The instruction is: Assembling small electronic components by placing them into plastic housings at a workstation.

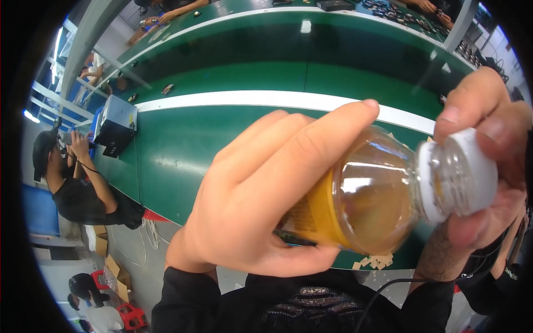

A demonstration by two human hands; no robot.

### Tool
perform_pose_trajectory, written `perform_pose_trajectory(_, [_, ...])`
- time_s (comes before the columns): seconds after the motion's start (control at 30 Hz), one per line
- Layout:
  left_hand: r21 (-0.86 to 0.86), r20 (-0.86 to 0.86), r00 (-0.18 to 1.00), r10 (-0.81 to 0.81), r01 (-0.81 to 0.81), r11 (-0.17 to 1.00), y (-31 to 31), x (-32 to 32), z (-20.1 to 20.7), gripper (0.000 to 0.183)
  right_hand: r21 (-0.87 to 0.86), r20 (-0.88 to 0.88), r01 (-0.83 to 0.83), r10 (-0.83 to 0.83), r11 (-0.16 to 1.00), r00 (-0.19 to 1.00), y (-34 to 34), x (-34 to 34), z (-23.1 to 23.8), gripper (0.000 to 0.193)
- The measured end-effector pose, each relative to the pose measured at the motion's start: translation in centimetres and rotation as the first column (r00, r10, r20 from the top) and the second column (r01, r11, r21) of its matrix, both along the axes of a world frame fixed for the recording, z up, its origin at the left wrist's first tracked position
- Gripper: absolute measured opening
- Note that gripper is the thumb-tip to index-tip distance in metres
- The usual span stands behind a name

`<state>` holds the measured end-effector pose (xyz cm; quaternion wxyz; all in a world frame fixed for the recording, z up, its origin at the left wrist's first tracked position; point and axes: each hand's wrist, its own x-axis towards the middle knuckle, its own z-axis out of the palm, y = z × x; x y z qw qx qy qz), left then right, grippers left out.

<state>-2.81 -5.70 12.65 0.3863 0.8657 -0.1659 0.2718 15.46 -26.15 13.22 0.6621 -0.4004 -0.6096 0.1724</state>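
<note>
A clear plastic drink bottle point(383, 177) with amber liquid and a yellow label is held up close in front of me, tilted so that its neck points right. My left hand point(261, 194) wraps around its body, and the index finger lies along the shoulder. At the neck, my right hand point(494, 127) grips the white cap point(474, 166) between thumb and fingers. The cap sits over the threaded neck; whether it is loose cannot be made out. Much of the bottle's lower part is hidden behind my left hand.
Below the bottle, a green worktable point(172, 150) holds small tan pieces point(377, 261) near its front edge. A black box-shaped device point(114, 130) stands at the left, beside a seated person point(83, 183). Beyond a white strip point(222, 99), people work at the far side among small dark parts point(388, 11).
</note>
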Motion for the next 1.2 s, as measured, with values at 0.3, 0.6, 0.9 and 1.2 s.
perform_pose_trajectory(0.3, [-0.465, -0.22, 0.831, -0.51, 0.37, 0.804, 2.0, 1.8, -1.4, 0.111, -0.045, 0.084, 0.078, -0.074, 0.996, 0.994, -0.3, 1.0, -0.6, 0.063])
perform_pose_trajectory(0.6, [-0.955, 0.267, 0.507, -0.82, 0.252, -0.156, 1.7, 2.8, -4.9, 0.111, -0.06, -0.06, 0.142, -0.146, 0.988, 0.987, 1.3, 0.8, -2.2, 0.067])
perform_pose_trajectory(0.9, [-0.921, -0.345, 0.646, -0.681, -0.092, 0.379, 2.9, 1.3, -1.6, 0.116, -0.382, -0.08, 0.425, -0.488, 0.821, 0.869, 0.2, -1.8, -1.1, 0.077])
perform_pose_trajectory(1.2, [-0.969, -0.052, 0.49, -0.87, 0.184, 0.162, 3.7, 1.4, -3.7, 0.112, 0.086, 0.455, 0.251, -0.262, 0.964, 0.851, 2.8, 0.1, -1.7, 0.085])
